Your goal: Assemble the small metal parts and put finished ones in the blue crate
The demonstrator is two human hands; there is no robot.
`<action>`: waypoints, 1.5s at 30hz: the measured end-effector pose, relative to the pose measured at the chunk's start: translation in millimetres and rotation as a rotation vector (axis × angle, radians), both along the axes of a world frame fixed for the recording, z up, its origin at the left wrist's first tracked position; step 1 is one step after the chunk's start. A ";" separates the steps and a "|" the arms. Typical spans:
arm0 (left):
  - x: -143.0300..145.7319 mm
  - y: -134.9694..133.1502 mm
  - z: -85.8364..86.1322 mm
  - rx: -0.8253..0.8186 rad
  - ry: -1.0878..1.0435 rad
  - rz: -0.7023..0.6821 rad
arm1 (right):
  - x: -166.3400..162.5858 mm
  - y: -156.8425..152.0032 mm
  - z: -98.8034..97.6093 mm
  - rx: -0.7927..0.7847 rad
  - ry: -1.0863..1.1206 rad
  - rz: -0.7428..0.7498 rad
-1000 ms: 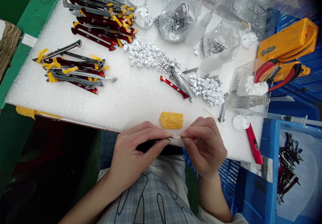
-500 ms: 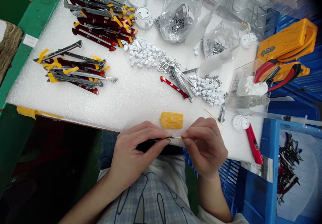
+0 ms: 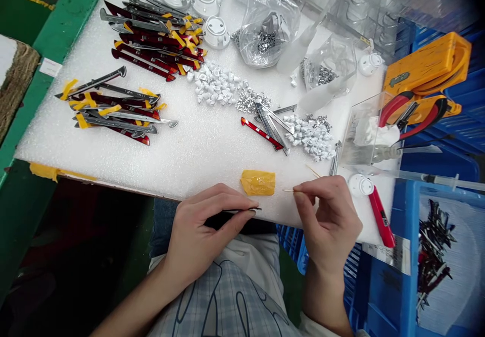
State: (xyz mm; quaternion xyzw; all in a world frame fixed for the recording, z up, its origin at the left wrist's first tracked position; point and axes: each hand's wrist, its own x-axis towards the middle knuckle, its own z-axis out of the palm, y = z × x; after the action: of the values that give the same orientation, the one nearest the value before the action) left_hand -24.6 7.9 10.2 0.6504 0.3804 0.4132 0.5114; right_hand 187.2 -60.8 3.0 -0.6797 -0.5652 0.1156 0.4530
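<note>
My left hand [image 3: 206,236] is closed in a pinch on a thin dark metal strip [image 3: 242,210] at the near edge of the white foam pad [image 3: 197,150]. Its tip points right. To the right and slightly higher, my right hand [image 3: 328,215] pinches a thin wooden stick [image 3: 288,191], now clear of the strip. A yellow tape piece [image 3: 258,182] lies on the foam between and just above the hands.
Two piles of red and silver strips with yellow tape [image 3: 113,109] [image 3: 155,34] lie at the left. White and silver small parts [image 3: 215,84] [image 3: 312,135], plastic bags [image 3: 267,29], a clear box [image 3: 369,132], a red pen-like tool [image 3: 381,214] and an orange tool [image 3: 428,74] sit to the right, over blue crates [image 3: 435,256].
My right hand has drawn the stick away from the strip's tip, moving right and a little up. The left hand has stayed put with the strip.
</note>
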 end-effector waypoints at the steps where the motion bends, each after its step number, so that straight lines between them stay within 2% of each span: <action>1: 0.3 0.0 -0.2 -0.004 -0.003 0.001 | 1.9 -2.1 0.6 -0.034 -0.045 -0.035; 3: 1.0 -0.2 -0.7 -0.014 -0.009 0.005 | 4.4 -5.5 0.7 -0.075 -0.141 -0.074; 7: 0.6 -0.6 -0.6 -0.029 -0.018 0.012 | 4.8 -7.5 -2.2 -0.073 -0.271 -0.057; 16: 1.3 0.9 0.4 -0.040 0.009 0.002 | 0.6 3.1 1.5 -0.018 -0.126 0.024; 23: 1.5 1.6 2.7 0.001 0.058 -0.013 | -12.7 22.9 -0.5 0.055 -0.251 0.177; 29: 1.9 1.8 2.0 -0.006 0.039 -0.005 | -15.6 26.7 -2.7 0.019 -0.301 0.233; 33: 1.9 1.8 1.9 -0.020 0.060 -0.017 | -15.4 25.9 -0.5 0.023 -0.244 0.203; 36: 1.8 1.6 1.7 -0.022 0.051 -0.010 | -14.7 23.0 0.5 0.084 -0.132 0.175; 40: 2.1 1.0 1.1 -0.019 0.036 0.005 | -13.3 17.0 -1.9 0.149 0.035 0.238; 45: 2.7 0.4 1.0 -0.018 0.053 0.001 | -13.8 15.2 -4.2 0.158 0.113 0.299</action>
State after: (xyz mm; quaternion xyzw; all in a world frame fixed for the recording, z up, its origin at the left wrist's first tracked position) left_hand -21.9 8.2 11.2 0.6563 0.3981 0.3926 0.5066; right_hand 173.4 -45.6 -1.2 -0.5426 -0.6409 0.1749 0.5140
